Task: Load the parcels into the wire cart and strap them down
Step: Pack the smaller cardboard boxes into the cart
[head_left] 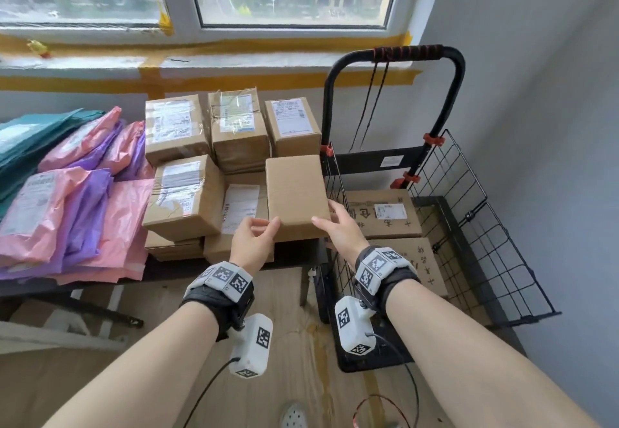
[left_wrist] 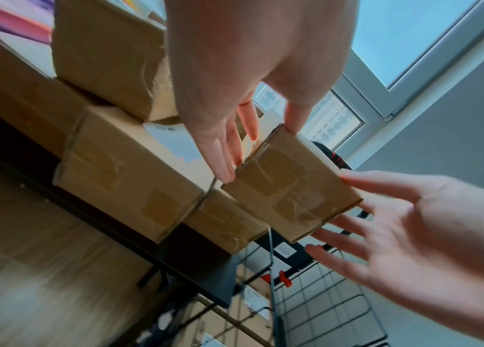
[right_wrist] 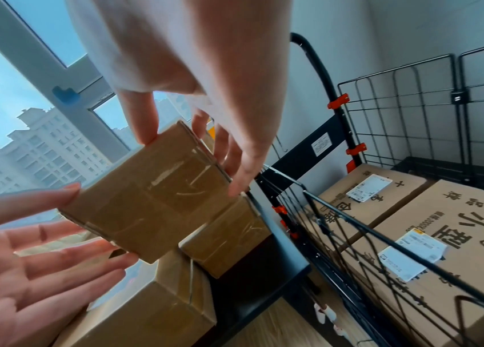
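While both hands are closing on the plain cardboard parcel (head_left: 296, 198), left hand (head_left: 252, 239) and right hand (head_left: 340, 226) are touching its near corners, fingers straight. It is looking stiff and light; side faces are suiting the grip.

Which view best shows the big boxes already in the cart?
The right wrist view: both big boxes lie flat in the cart, labels and print clear. The head view shows them partly behind wire and the right hand. The left wrist view shows only blurred scraps.
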{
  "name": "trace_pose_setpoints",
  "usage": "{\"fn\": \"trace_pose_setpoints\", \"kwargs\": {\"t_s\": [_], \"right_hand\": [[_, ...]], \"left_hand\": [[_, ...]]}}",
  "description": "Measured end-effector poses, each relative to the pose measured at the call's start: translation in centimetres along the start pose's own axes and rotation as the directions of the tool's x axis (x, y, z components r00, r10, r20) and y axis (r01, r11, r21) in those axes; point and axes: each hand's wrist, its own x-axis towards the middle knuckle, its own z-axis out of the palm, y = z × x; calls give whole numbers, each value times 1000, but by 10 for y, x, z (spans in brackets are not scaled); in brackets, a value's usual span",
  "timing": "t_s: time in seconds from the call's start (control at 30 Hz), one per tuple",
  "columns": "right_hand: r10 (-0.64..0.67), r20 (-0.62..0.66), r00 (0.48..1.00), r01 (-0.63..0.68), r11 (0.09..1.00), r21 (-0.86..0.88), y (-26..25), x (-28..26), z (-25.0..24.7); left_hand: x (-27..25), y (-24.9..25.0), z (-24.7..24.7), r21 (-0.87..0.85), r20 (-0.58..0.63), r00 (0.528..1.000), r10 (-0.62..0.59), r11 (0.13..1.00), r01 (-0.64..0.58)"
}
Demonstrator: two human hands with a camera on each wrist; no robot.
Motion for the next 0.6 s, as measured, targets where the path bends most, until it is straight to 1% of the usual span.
{"fn": "trace_pose_setpoints", "kwargs": {"t_s": [0.1,0.2,0.27,0.43,0.53,0.6], "right_hand": [[4,-91,996,-2,1000,27,8,-10,-21],[-15,-167,986,21,999,35,13,-19,-45],[7,-223,975,4,999,50,19,-25,-63],[83,-340,937,-56,994,91,42,-34,-116],[141,-378,915,-97,986,133,61,-30,-145],[177,-401,899,-113,978,178,78,-20,-161]], "left_hand": [[-5,9,21,-23,108,994,29,999,-26],[-6,22,47,28,208,975,81,996,-89],[-5,29,68,68,270,958,99,990,-122],[3,42,130,164,420,904,84,972,-167],[16,48,172,204,475,877,71,961,-189],[28,52,196,253,509,860,29,950,-182]]}}
